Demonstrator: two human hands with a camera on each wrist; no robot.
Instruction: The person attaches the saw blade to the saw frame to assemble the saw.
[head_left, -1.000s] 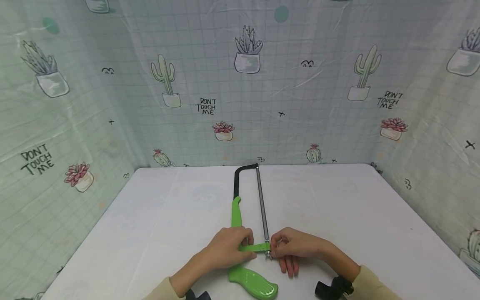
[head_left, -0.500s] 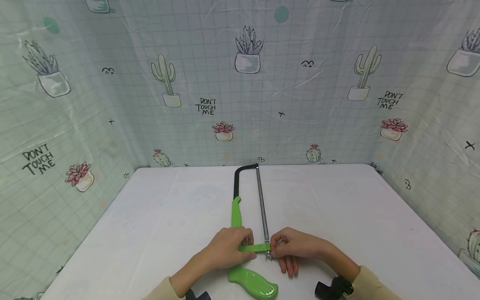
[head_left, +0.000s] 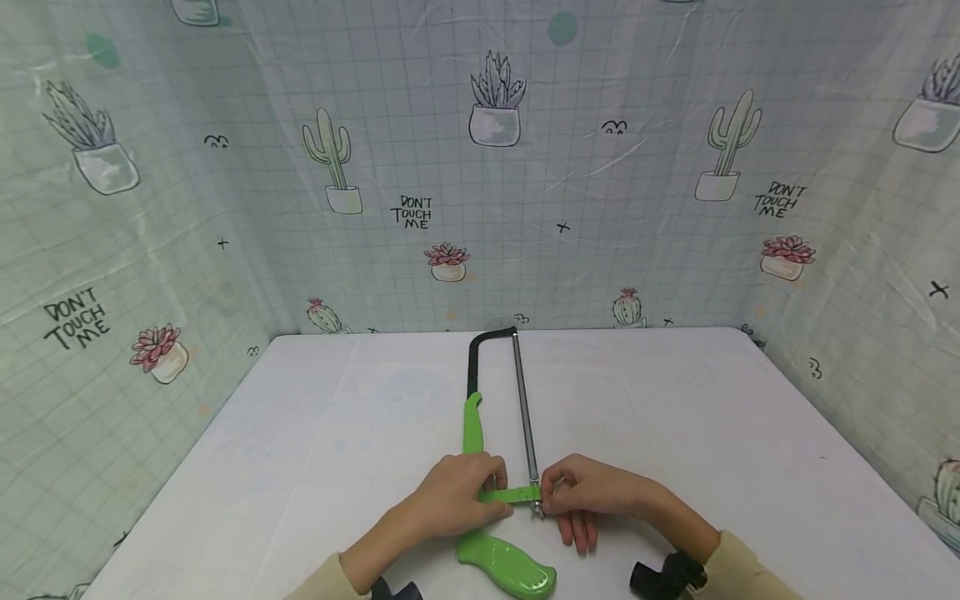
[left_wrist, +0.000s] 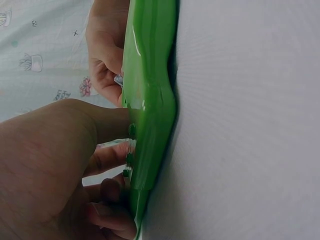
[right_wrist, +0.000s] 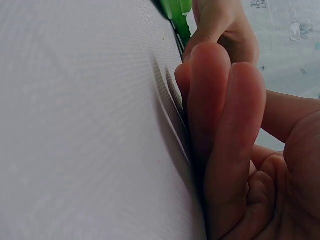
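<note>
A hacksaw (head_left: pixel 507 567) with a green handle and black front bow lies flat on the white table, its handle towards me. Its grey blade (head_left: pixel 524 408) runs along the right side. My left hand (head_left: pixel 456 493) holds the green frame around the middle, thumb and fingers either side of the crossbar. At the crossbar's right end, my right hand (head_left: pixel 596 487) pinches a small silver wing nut (head_left: pixel 537 509), its lower fingers resting on the table. In the left wrist view, the nut's metal tip (left_wrist: pixel 118 79) shows between the right fingers. The right wrist view hides the pinch behind the lower fingers.
The white table (head_left: pixel 337 417) extends around the saw on both sides. A cactus-printed curtain (head_left: pixel 562 183) hangs behind it and along the left and right. Black wrist devices (head_left: pixel 667 575) sit by the sleeves at the near edge.
</note>
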